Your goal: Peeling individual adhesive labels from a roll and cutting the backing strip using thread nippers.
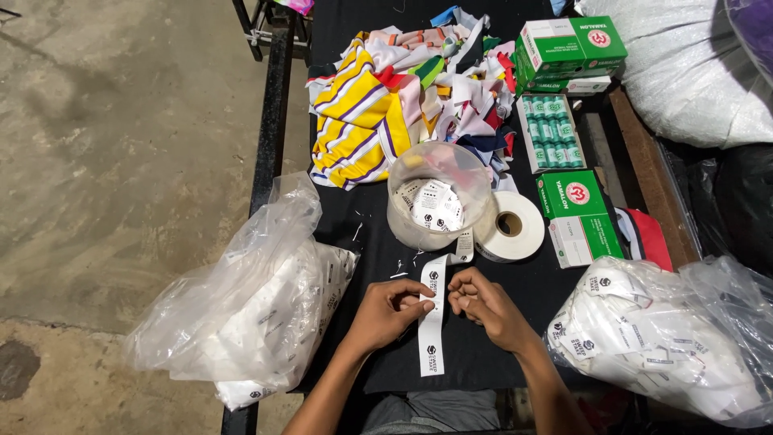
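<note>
Both hands work at the near edge of the black table (378, 242). The left hand (390, 310) is closed, its fingertips pinching a white label strip (432, 322) that lies lengthwise toward the person. The right hand (483, 304) is curled just beside the strip's upper part; whether it grips anything cannot be told (its fingers hide the contact). Beyond the strip stand a clear plastic tub (439, 196) of cut labels and a white tape roll (509, 226). Clear bags (250, 310) of labels flank both sides. Fabric scraps (403, 89) and green boxes (576, 205) lie farther back.
</note>
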